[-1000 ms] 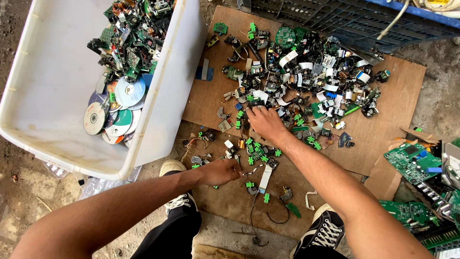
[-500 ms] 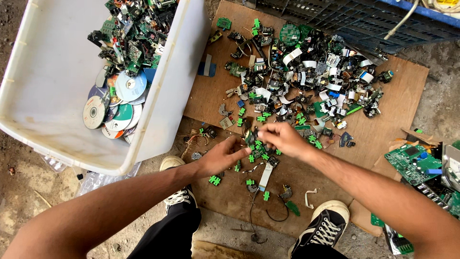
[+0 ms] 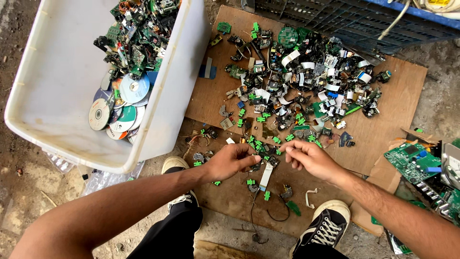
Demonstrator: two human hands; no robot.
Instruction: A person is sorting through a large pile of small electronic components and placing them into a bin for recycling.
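Left hand (image 3: 232,160): fingers curled, pinching a small dark part at the fingertips — part too small to identify.
Right hand (image 3: 309,158): fingers drawn together toward the left hand; whether anything is gripped, cannot tell.
Gap between hands: narrow, fingertips nearly meeting over the board (image 3: 393,115).
Nearest loose pieces: small green parts (image 3: 261,144) just above and between the two hands; a white ribbon strip (image 3: 265,176) just below them.
Strip axis: runs roughly toward and away from the person, upper end under the left fingertips — left hand is the nearer one.
Main heap (image 3: 306,81): mixed electronic scrap, lying farther up the board, beyond both hands.
White bin (image 3: 62,72): to the left, resting on the ground, holding discs (image 3: 127,100) and circuit scraps.
Green circuit board (image 3: 412,160): far right, well apart from the hands.
Shoes (image 3: 330,225): at the board's near edge.
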